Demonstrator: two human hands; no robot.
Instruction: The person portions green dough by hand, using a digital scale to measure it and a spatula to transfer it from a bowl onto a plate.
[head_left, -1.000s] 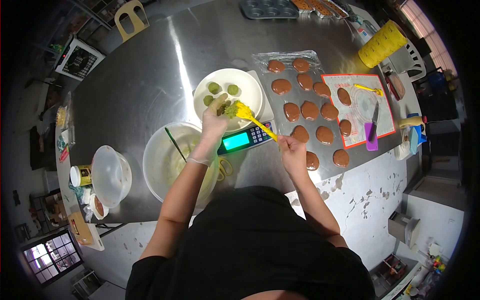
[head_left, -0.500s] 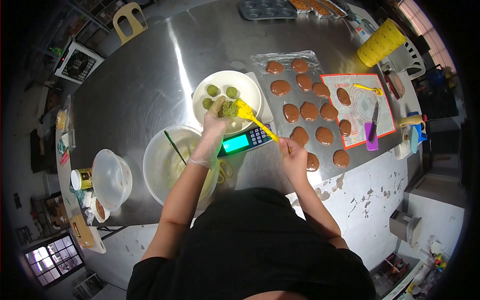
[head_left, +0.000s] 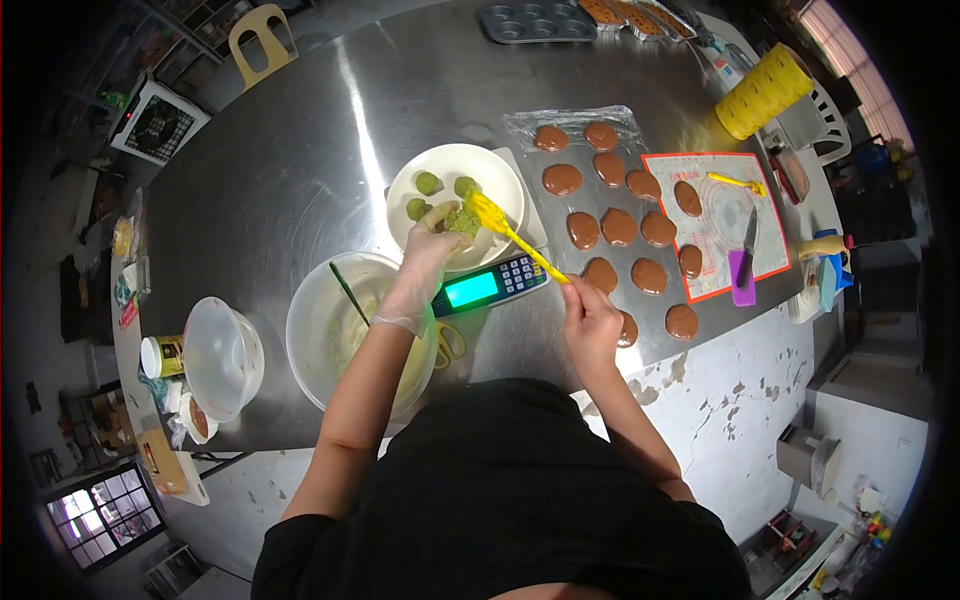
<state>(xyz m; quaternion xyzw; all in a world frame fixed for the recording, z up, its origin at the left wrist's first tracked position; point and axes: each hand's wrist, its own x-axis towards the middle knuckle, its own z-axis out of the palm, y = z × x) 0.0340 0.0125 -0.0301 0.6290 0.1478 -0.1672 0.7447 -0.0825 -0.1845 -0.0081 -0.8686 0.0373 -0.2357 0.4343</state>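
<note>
My left hand (head_left: 428, 252), in a clear glove, is closed around a lump of green dough (head_left: 461, 224) above the white plate (head_left: 508, 190). Several green dough balls (head_left: 427, 182) rest on that plate, which sits on a digital scale (head_left: 492, 287) with a lit green display. In my right hand (head_left: 592, 322) is the handle of a yellow spatula (head_left: 522, 242). Its smeared head is at the right edge of the green lump, touching or very near it. Below my left forearm stands a large translucent bowl (head_left: 310, 345) with pale residue and a dark green-handled utensil (head_left: 347, 288).
Several brown chocolate discs (head_left: 618, 227) lie on plastic film to the right. Beyond them, a red-edged mat (head_left: 722, 275) carries a knife (head_left: 747, 250) and a small yellow spatula (head_left: 735, 181). Yellow scissors (head_left: 451, 345) lie beside the bowl. Another bowl (head_left: 222, 360) stands left; a muffin tin (head_left: 537, 22) is at the back.
The yellow spatula's head has shifted slightly up and left over the green lump. My right hand has moved a little to the right and down. My left hand still holds the lump.
</note>
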